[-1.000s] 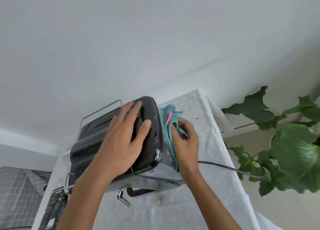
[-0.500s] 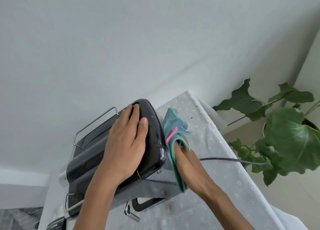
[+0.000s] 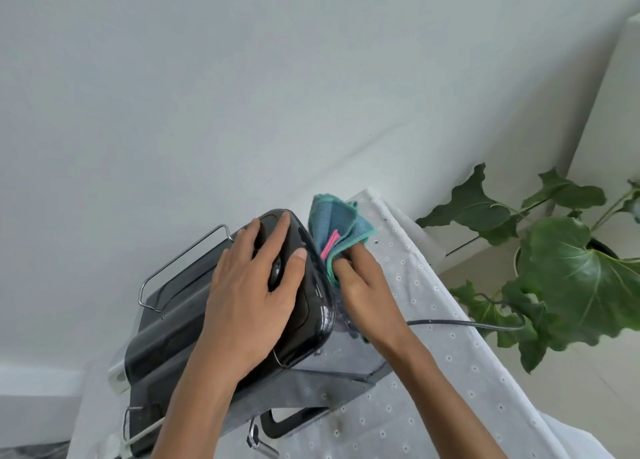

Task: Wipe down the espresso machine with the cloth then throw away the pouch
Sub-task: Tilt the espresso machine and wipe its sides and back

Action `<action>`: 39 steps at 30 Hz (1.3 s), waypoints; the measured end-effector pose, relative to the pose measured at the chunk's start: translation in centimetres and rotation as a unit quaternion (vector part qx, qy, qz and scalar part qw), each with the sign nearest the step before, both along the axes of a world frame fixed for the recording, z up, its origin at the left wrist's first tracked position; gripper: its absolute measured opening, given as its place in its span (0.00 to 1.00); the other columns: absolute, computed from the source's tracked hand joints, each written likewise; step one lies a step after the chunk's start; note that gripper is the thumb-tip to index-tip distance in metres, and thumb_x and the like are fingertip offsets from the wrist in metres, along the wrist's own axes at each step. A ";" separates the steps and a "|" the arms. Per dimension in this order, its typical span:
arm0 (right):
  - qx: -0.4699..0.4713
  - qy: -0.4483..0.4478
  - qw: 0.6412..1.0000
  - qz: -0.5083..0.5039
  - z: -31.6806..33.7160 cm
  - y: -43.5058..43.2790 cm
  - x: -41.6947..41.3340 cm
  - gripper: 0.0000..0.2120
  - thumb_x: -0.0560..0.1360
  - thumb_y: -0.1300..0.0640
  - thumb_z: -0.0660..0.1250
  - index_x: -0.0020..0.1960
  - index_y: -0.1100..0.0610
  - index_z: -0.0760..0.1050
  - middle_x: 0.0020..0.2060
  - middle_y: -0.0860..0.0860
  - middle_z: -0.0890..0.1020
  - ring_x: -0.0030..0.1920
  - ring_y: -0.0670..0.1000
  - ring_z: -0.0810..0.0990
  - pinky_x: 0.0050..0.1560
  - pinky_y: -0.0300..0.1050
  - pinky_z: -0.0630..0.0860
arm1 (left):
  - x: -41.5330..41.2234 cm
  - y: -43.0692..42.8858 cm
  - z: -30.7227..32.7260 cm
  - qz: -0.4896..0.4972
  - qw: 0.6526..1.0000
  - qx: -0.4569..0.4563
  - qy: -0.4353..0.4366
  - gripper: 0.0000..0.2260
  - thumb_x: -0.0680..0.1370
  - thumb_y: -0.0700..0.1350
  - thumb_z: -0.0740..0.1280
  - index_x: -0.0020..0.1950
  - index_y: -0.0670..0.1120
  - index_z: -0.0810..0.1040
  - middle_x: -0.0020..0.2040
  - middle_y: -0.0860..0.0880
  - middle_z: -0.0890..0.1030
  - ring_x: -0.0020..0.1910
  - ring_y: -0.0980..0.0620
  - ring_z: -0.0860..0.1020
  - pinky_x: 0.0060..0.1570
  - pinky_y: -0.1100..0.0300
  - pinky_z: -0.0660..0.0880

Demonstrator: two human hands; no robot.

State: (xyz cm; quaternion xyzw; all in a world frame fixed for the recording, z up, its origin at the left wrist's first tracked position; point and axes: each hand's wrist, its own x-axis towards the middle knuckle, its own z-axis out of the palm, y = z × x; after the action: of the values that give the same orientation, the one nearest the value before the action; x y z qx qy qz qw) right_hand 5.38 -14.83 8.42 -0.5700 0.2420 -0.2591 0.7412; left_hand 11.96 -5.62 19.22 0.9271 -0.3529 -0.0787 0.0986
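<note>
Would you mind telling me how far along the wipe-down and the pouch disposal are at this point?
Nothing reads as finished yet. In hand: the left hand lies flat on top of the espresso machine, while the right hand presses the teal cloth against its side, above the clear tank. Left: the remaining surfaces, then the pouch, which is not in view.

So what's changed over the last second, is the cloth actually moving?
Yes. The right hand has slid the teal cloth along the espresso machine side, away from the person, towards its far corner. The left hand stays flat on top, steadying it.
</note>
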 end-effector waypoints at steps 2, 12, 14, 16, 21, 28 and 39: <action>-0.042 0.006 0.999 0.008 0.3 -0.2 -0.5 0.10 0.77 0.52 0.56 0.48 0.57 0.73 0.46 0.55 0.79 0.47 0.55 0.76 0.50 0.57 0.73 | 0.0 0.1 0.0 0.004 1.000 0.000 0.003 0.24 0.79 0.64 0.51 0.76 0.70 0.53 0.81 0.59 0.51 0.79 0.56 0.49 0.77 0.54 0.48; 0.018 -0.003 0.997 0.079 0.4 0.1 0.3 0.14 0.82 0.35 0.49 0.60 0.21 0.69 0.71 0.40 0.62 0.75 0.43 0.62 0.77 0.56 0.59 | -0.3 0.0 0.2 0.014 1.000 0.011 0.008 0.24 0.80 0.63 0.50 0.76 0.69 0.53 0.81 0.59 0.50 0.79 0.53 0.49 0.76 0.53 0.49; 0.037 -0.029 0.995 0.087 0.2 0.2 0.3 0.14 0.83 0.37 0.50 0.63 0.20 0.66 0.76 0.33 0.55 0.78 0.39 0.54 0.79 0.55 0.54 | -0.3 -0.1 0.2 0.015 1.000 0.011 0.008 0.24 0.80 0.63 0.50 0.76 0.70 0.53 0.81 0.59 0.50 0.79 0.53 0.49 0.76 0.54 0.49; 0.036 -0.044 0.993 0.102 -0.1 0.2 -0.1 0.19 0.84 0.40 0.50 0.73 0.24 0.57 0.78 0.31 0.52 0.78 0.36 0.49 0.80 0.55 0.49 | -0.3 -0.1 0.2 0.015 1.000 0.013 0.008 0.24 0.80 0.63 0.50 0.76 0.70 0.53 0.81 0.59 0.50 0.79 0.53 0.50 0.76 0.54 0.49; 0.035 -0.057 0.989 0.130 0.2 2.1 -3.7 0.21 0.81 0.34 0.48 0.73 0.23 0.52 0.76 0.26 0.50 0.79 0.39 0.41 0.79 0.61 0.44 | -0.3 0.0 0.2 0.018 1.000 0.015 0.010 0.23 0.80 0.63 0.50 0.76 0.70 0.53 0.81 0.59 0.50 0.79 0.53 0.49 0.76 0.53 0.48; 0.086 -0.056 0.991 0.086 0.6 0.1 -1.9 0.22 0.85 0.46 0.54 0.77 0.32 0.56 0.75 0.32 0.64 0.74 0.38 0.64 0.77 0.48 0.60 | -0.3 -0.1 0.3 0.022 1.000 0.015 0.017 0.24 0.79 0.64 0.50 0.76 0.71 0.53 0.81 0.60 0.49 0.79 0.54 0.49 0.76 0.53 0.49; 0.162 -0.068 0.969 0.174 -2.5 -1.8 -2.3 0.26 0.70 0.58 0.60 0.66 0.43 0.76 0.62 0.47 0.81 0.60 0.54 0.80 0.61 0.54 0.75 | -0.3 0.0 0.4 0.024 0.999 0.006 0.023 0.23 0.80 0.63 0.51 0.75 0.71 0.54 0.80 0.61 0.50 0.79 0.57 0.49 0.76 0.53 0.49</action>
State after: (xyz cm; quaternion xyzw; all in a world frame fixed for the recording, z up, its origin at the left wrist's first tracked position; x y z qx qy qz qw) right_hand 3.07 -16.62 5.94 -0.4566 0.1270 -0.1210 0.8722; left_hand 11.61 -5.65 19.64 0.9337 -0.3280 -0.0999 0.1029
